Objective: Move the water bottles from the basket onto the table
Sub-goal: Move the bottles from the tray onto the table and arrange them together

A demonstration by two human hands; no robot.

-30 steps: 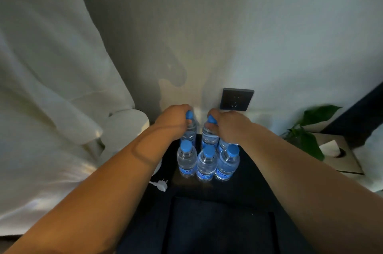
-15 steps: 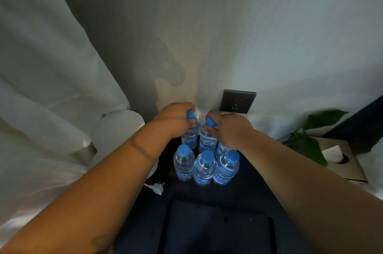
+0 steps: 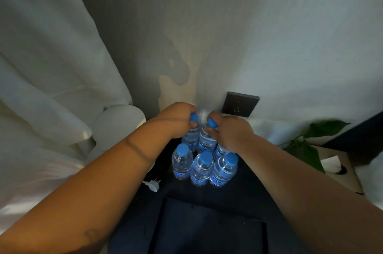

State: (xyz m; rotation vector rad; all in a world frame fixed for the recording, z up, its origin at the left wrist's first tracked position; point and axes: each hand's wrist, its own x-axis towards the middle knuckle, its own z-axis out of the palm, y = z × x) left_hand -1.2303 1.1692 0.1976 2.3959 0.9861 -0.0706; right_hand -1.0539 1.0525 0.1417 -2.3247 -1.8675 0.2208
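**Two hands gripping the capped necks of the rear bottles in a six-bottle cluster**

The pale wall [image 3: 269, 25] fills the upper frame; white fabric [image 3: 41, 67] drapes down the left side. A dark surface [image 3: 244, 193] occupies the lower centre, with a recessed dark rectangular panel [image 3: 207, 231] at the bottom edge. Both forearms enter from the lower corners and converge toward frame centre.

The left hand [image 3: 176, 121] arrives from the lower left, knuckles up, fingers curled closed around the neck of the rear left bottle [image 3: 191, 138], whose blue cap protrudes just right of the fist. The right hand [image 3: 230, 131] arrives from the lower right, likewise closed on the neck of the rear middle bottle [image 3: 206, 141]; its cap tilts toward the left hand. The two caps lie close together, not touching.

All bottles stand with their long axes roughly vertical, caps uppermost, in a tight cluster at frame centre on the dark surface. The front row holds three: front left bottle [image 3: 182, 162], front middle bottle [image 3: 202, 169] and front right bottle [image 3: 223, 170]. A further rear bottle [image 3: 220, 151] is largely hidden under the right wrist.

A dark wall socket [image 3: 240, 104] sits right of the hands. A green plant [image 3: 306, 146] and a tissue box [image 3: 335, 167] occupy the right edge. A white plug [image 3: 152, 185] lies left of the front row.
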